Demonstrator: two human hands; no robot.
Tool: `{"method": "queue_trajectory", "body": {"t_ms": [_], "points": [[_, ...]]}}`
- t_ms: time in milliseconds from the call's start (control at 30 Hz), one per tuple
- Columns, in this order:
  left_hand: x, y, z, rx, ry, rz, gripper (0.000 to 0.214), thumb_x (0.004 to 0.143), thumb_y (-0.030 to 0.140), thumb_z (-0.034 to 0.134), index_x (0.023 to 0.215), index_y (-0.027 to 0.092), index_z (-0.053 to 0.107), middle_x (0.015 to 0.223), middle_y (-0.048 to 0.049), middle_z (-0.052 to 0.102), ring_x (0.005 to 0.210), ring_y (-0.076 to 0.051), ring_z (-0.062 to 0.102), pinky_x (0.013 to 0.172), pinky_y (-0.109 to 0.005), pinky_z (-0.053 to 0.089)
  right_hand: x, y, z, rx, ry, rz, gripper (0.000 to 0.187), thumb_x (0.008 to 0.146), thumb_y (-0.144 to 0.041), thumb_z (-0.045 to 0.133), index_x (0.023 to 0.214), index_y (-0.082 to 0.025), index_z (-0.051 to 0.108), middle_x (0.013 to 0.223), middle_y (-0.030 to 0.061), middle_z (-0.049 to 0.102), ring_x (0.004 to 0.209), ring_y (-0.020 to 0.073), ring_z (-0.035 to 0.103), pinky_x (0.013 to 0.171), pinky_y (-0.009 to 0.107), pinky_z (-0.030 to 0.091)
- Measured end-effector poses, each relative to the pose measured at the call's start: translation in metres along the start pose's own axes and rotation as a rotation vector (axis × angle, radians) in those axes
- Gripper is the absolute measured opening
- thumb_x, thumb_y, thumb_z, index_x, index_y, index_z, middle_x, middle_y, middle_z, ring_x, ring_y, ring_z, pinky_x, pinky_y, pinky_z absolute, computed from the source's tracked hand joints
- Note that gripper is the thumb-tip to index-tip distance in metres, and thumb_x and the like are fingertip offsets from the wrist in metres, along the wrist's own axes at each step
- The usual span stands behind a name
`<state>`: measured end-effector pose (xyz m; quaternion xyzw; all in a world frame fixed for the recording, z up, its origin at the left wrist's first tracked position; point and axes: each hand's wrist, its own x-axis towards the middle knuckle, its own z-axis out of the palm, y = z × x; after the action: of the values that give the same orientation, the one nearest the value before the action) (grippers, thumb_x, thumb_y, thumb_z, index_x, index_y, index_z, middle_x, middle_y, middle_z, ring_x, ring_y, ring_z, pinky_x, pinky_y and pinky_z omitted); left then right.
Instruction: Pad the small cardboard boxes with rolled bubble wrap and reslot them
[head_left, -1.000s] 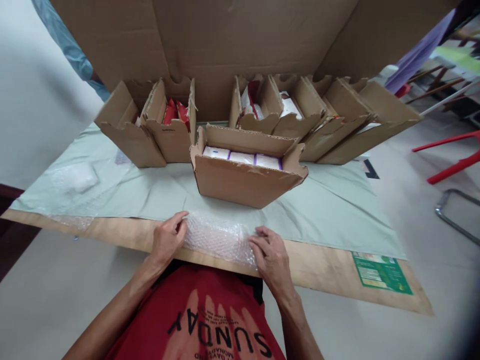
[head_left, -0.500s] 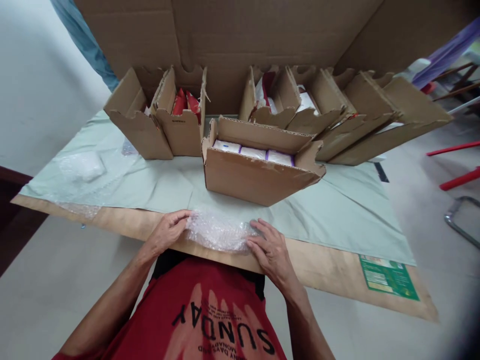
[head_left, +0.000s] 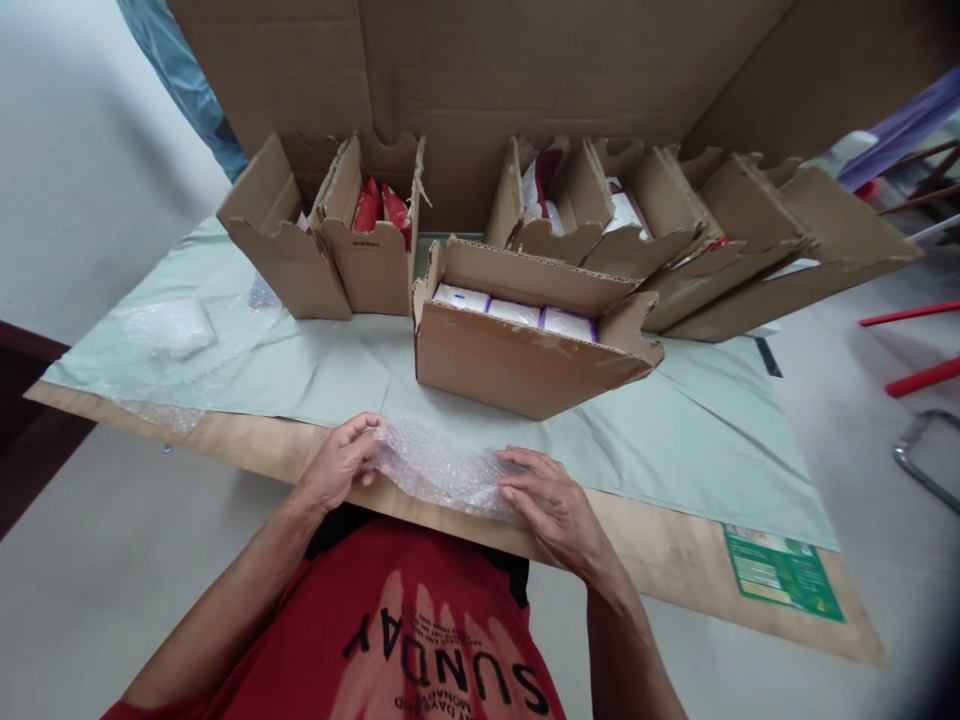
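Note:
A strip of clear bubble wrap point(head_left: 446, 472) stretches between my hands at the table's front edge. My left hand point(head_left: 341, 460) pinches its left end between thumb and fingers. On the right end is my right hand point(head_left: 551, 505), its fingers loosely curved around the edge of the film. Just beyond the wrap stands an open cardboard box point(head_left: 517, 355) holding white packs with purple edges. Whether anything lies inside the wrap I cannot tell.
Several open cardboard boxes point(head_left: 289, 270) line the back, some with red packets point(head_left: 367, 207) inside, before a tall cardboard wall point(head_left: 525, 70). More bubble wrap point(head_left: 169, 330) lies at left on the pale green cloth point(head_left: 720, 450). A green label point(head_left: 784, 572) sits at front right.
The bubble wrap has been raised slightly and looks flatter, its right end sagging lower. My right hand has shifted a little right. The whole view has moved slightly.

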<state>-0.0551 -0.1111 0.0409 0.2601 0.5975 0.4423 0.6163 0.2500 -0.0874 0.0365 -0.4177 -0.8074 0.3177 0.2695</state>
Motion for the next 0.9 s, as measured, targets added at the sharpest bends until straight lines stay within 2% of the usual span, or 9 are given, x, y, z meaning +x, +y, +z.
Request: {"method": "queue_trajectory", "body": {"t_ms": [100, 167, 267, 333, 533, 600, 700, 800, 900], "points": [[0.000, -0.005, -0.001, 0.079, 0.010, 0.040, 0.030, 0.063, 0.036, 0.074, 0.083, 0.018, 0.061, 0.058, 0.0078, 0.052, 0.046, -0.006, 0.042, 0.042, -0.018, 0.031, -0.001, -0.003, -0.003, 0.172, 0.042, 0.134, 0.024, 0.096, -0.039, 0.058, 0.086, -0.025, 0.076, 0.114, 0.0080, 0.077, 0.110, 0.0272, 0.070, 0.096, 0.047, 0.053], [-0.002, -0.007, -0.002, 0.151, -0.010, 0.039, 0.025, 0.064, 0.035, 0.073, 0.079, 0.017, 0.063, 0.056, 0.0077, 0.051, 0.045, -0.006, 0.040, 0.043, -0.018, 0.031, 0.000, -0.001, -0.005, 0.313, 0.138, 0.292, 0.027, 0.094, -0.043, 0.060, 0.082, -0.023, 0.073, 0.101, 0.0077, 0.078, 0.095, 0.0246, 0.072, 0.084, 0.039, 0.056], [-0.011, -0.009, -0.005, 0.351, -0.081, 0.041, 0.024, 0.069, 0.036, 0.069, 0.083, 0.017, 0.067, 0.057, 0.0070, 0.051, 0.047, -0.007, 0.041, 0.045, -0.019, 0.033, 0.008, 0.008, -0.005, 0.422, 0.261, 0.496, 0.035, 0.090, -0.051, 0.063, 0.075, -0.020, 0.066, 0.073, 0.0032, 0.070, 0.066, 0.0179, 0.063, 0.060, 0.030, 0.050], [-0.018, -0.010, -0.007, 0.483, -0.125, 0.075, 0.025, 0.073, 0.036, 0.065, 0.089, 0.017, 0.069, 0.061, 0.0057, 0.053, 0.051, -0.009, 0.044, 0.048, -0.020, 0.036, 0.015, 0.015, -0.002, 0.428, 0.293, 0.545, 0.036, 0.087, -0.055, 0.065, 0.079, -0.019, 0.066, 0.068, 0.0018, 0.066, 0.061, 0.0169, 0.059, 0.057, 0.029, 0.048], [-0.026, -0.014, -0.020, 0.677, -0.198, 0.152, 0.036, 0.085, 0.037, 0.058, 0.113, 0.019, 0.072, 0.072, 0.0007, 0.064, 0.063, -0.015, 0.057, 0.058, -0.024, 0.045, 0.008, 0.026, -0.003, 0.215, 0.481, 0.521, 0.048, 0.091, -0.059, 0.056, 0.114, -0.018, 0.068, 0.113, 0.0130, 0.074, 0.090, 0.0242, 0.070, 0.080, 0.040, 0.056], [-0.025, -0.012, -0.023, 0.693, -0.196, 0.154, 0.035, 0.087, 0.038, 0.058, 0.110, 0.019, 0.074, 0.075, -0.0011, 0.068, 0.065, -0.016, 0.059, 0.060, -0.025, 0.046, -0.002, 0.027, -0.005, 0.210, 0.447, 0.511, 0.051, 0.091, -0.057, 0.059, 0.122, -0.017, 0.066, 0.114, 0.0139, 0.075, 0.089, 0.0242, 0.071, 0.078, 0.040, 0.057], [-0.023, -0.011, -0.020, 0.765, -0.237, 0.189, 0.027, 0.087, 0.034, 0.058, 0.099, 0.021, 0.078, 0.077, -0.0020, 0.072, 0.067, -0.016, 0.060, 0.061, -0.024, 0.044, -0.006, 0.027, 0.000, 0.152, 0.383, 0.458, 0.051, 0.087, -0.046, 0.066, 0.129, -0.017, 0.063, 0.100, 0.0105, 0.077, 0.081, 0.0223, 0.070, 0.075, 0.037, 0.057], [-0.024, -0.014, -0.012, 0.816, -0.329, 0.225, 0.024, 0.088, 0.029, 0.056, 0.086, 0.022, 0.079, 0.075, -0.0013, 0.073, 0.066, -0.016, 0.060, 0.060, -0.023, 0.042, 0.005, 0.028, 0.010, 0.041, 0.365, 0.379, 0.038, 0.090, -0.036, 0.060, 0.124, -0.018, 0.066, 0.092, 0.0068, 0.077, 0.078, 0.0215, 0.070, 0.078, 0.038, 0.057], [-0.027, -0.019, -0.007, 0.772, -0.337, 0.225, 0.022, 0.087, 0.029, 0.057, 0.087, 0.022, 0.078, 0.077, -0.0014, 0.074, 0.064, -0.016, 0.061, 0.057, -0.023, 0.042, 0.019, 0.034, 0.016, -0.130, 0.387, 0.297, 0.032, 0.093, -0.031, 0.054, 0.118, -0.020, 0.070, 0.094, 0.0077, 0.078, 0.085, 0.0249, 0.070, 0.086, 0.042, 0.055]]}}
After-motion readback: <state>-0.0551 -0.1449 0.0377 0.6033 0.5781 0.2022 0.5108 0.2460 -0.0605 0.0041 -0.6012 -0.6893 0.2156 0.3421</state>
